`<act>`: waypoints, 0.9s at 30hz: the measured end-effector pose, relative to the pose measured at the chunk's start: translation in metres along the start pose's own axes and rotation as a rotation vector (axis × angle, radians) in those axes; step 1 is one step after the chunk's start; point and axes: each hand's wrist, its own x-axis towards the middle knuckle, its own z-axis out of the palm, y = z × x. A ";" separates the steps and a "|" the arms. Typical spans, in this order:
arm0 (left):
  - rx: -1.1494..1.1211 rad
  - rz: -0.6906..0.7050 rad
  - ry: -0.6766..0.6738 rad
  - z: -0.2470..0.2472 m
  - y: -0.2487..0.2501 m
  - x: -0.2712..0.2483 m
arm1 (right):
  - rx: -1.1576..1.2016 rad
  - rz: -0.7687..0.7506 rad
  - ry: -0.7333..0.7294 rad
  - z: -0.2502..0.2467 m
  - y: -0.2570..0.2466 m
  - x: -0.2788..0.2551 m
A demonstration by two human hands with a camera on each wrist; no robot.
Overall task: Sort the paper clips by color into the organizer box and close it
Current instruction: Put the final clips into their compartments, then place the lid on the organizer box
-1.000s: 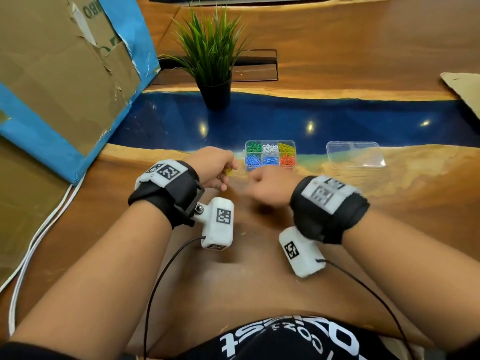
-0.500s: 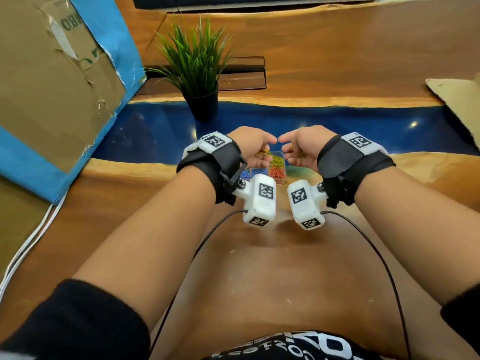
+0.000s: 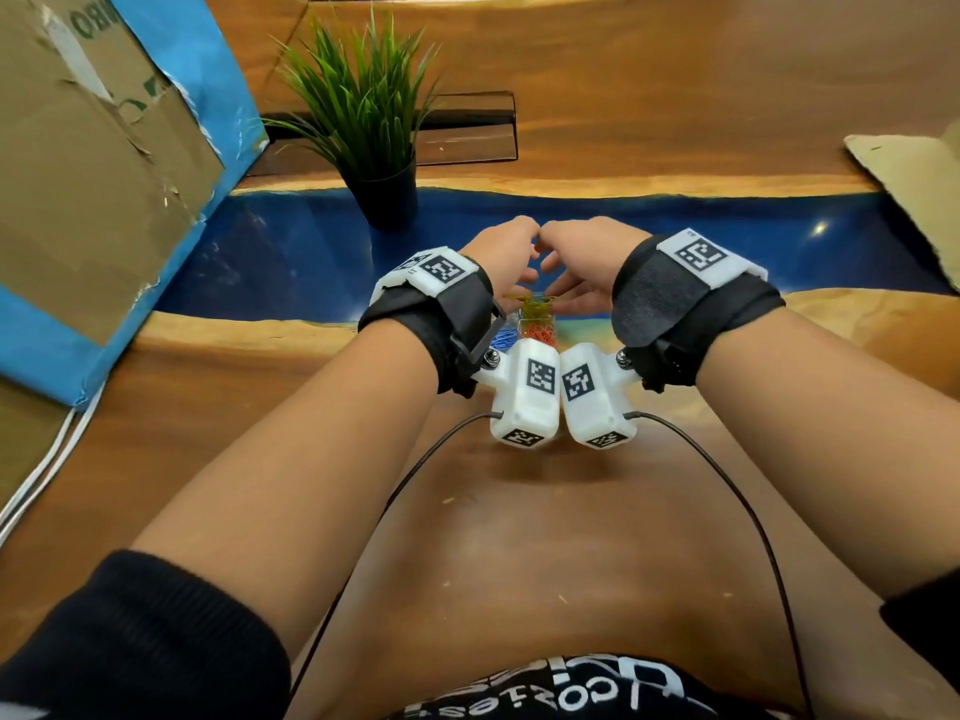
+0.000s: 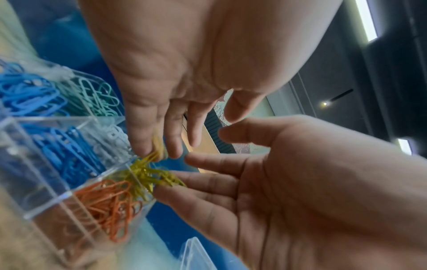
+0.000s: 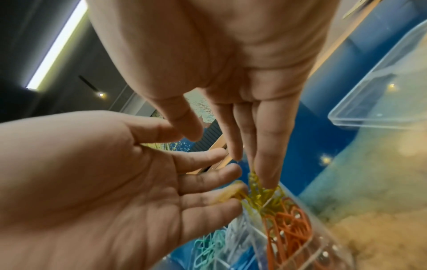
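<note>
Yellow paper clips (image 4: 148, 175) | over organizer box (image 4: 30, 197) yellow compartment | left hand (image 4: 184, 60), right hand (image 5: 208, 45): fingers extended, tips touching clips | lid (image 5: 379, 87) beside, on tabletop (image 3: 519, 537)

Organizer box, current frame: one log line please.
phase: dropping yellow clips | left hand: open over organizer box | right hand: open, fingertips at yellow compartment | lid: off, beside box

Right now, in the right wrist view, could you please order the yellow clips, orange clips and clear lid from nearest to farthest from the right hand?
1. yellow clips: at the fingertips of the right hand.
2. orange clips: adjoining compartment, nearer the camera.
3. clear lid: apart from the box, at the right.
</note>
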 end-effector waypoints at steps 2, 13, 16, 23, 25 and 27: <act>0.002 0.009 -0.017 0.000 0.000 -0.001 | -0.059 -0.009 0.023 0.000 0.000 0.002; 0.006 0.088 0.008 -0.014 -0.009 -0.007 | -0.296 -0.137 0.033 -0.002 0.016 -0.005; 0.065 0.095 0.027 -0.020 -0.011 -0.010 | -0.670 -0.283 0.037 0.002 0.018 -0.013; 0.197 0.116 0.084 -0.033 -0.019 -0.010 | -0.948 -0.350 0.014 0.005 0.016 -0.017; 0.238 0.126 0.087 -0.036 -0.021 -0.011 | -0.958 -0.375 0.029 0.004 0.015 -0.017; 0.288 0.144 0.077 -0.040 -0.022 -0.013 | -0.973 -0.383 0.016 0.004 0.016 -0.016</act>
